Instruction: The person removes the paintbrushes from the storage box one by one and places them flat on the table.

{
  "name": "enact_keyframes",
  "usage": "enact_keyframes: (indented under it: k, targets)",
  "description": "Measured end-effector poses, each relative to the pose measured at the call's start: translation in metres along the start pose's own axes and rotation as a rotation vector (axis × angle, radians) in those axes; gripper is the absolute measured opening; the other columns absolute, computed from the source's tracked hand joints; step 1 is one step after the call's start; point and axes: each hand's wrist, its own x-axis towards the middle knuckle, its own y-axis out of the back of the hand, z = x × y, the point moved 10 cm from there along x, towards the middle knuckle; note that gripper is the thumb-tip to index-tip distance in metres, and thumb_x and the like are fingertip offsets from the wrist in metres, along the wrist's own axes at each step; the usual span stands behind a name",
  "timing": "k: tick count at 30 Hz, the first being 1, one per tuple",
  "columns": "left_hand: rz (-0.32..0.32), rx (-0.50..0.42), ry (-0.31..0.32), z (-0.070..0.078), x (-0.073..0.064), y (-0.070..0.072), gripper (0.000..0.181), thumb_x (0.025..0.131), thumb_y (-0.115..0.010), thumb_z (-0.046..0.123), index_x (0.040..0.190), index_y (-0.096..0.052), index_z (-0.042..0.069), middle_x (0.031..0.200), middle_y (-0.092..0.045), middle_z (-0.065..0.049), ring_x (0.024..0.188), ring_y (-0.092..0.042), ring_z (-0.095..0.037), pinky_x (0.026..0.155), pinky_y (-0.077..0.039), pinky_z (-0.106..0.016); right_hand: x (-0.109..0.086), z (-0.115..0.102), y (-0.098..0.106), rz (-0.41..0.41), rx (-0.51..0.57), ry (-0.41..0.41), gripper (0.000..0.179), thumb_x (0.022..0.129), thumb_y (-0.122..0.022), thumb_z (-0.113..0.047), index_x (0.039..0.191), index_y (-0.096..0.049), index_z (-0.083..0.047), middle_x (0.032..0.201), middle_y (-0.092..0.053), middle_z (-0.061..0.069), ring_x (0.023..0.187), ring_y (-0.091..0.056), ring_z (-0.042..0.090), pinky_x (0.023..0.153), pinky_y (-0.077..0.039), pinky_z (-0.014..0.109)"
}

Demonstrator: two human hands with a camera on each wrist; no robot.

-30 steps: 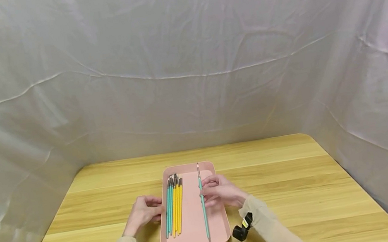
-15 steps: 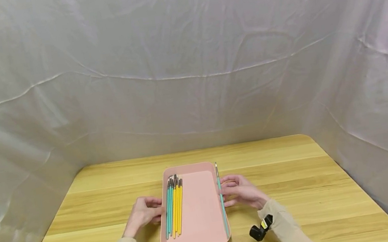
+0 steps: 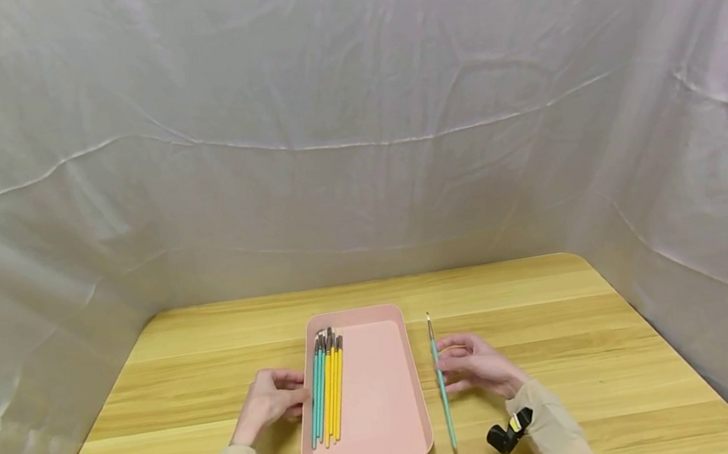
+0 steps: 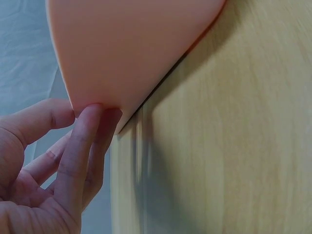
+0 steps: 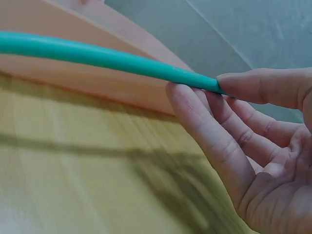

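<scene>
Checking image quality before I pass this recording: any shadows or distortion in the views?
Right wrist: the brush looks bowed, likely lens distortion, and soft shadows fall on the table near the right hand; left wrist: a soft shadow beside the tray; head: the brush looks straight.

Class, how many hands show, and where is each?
2: the left hand pinches the pink tray at its left side; the right hand holds a teal brush right of the tray.
</scene>
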Motion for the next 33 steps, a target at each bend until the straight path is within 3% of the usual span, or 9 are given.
enact_keyframes:
  k: [12, 23, 33]
  targets:
    - [-0.009, 0.012, -0.007, 0.002, 0.0, -0.001, 0.033, 0.082, -0.075, -0.003, 0.112, -0.066, -0.014, 0.095, -0.071, -0.022, 0.072, -0.07, -0.019, 0.065, -0.064, -0.035, -0.001, 0.01, 0.011, 0.037, -0.062, -0.039, 0.041, 0.093, -0.062, 0.001, 0.125, -0.042, 0.017, 0.084, -0.068, 0.001, 0.075, -0.067, 0.014, 0.073, -0.065, 0.034]
    - [-0.02, 0.001, -0.01, 0.001, 0.001, -0.002, 0.034, 0.082, -0.075, -0.003, 0.113, -0.065, -0.015, 0.095, -0.071, -0.022, 0.073, -0.07, -0.019, 0.065, -0.064, -0.035, 0.006, 0.015, 0.023, 0.169, -0.134, -0.089, 0.033, 0.09, -0.063, 0.006, 0.119, -0.048, 0.013, 0.081, -0.067, 0.002, 0.069, -0.066, 0.013, 0.068, -0.065, 0.031]
    - [-0.014, 0.016, -0.016, 0.002, 0.001, -0.002, 0.035, 0.082, -0.075, -0.002, 0.113, -0.065, -0.015, 0.096, -0.071, -0.022, 0.071, -0.07, -0.019, 0.064, -0.064, -0.035, 0.008, 0.011, 0.022, 0.312, -0.279, -0.133, 0.027, 0.084, -0.069, 0.005, 0.108, -0.057, 0.011, 0.074, -0.063, 0.004, 0.062, -0.065, 0.013, 0.061, -0.063, 0.029]
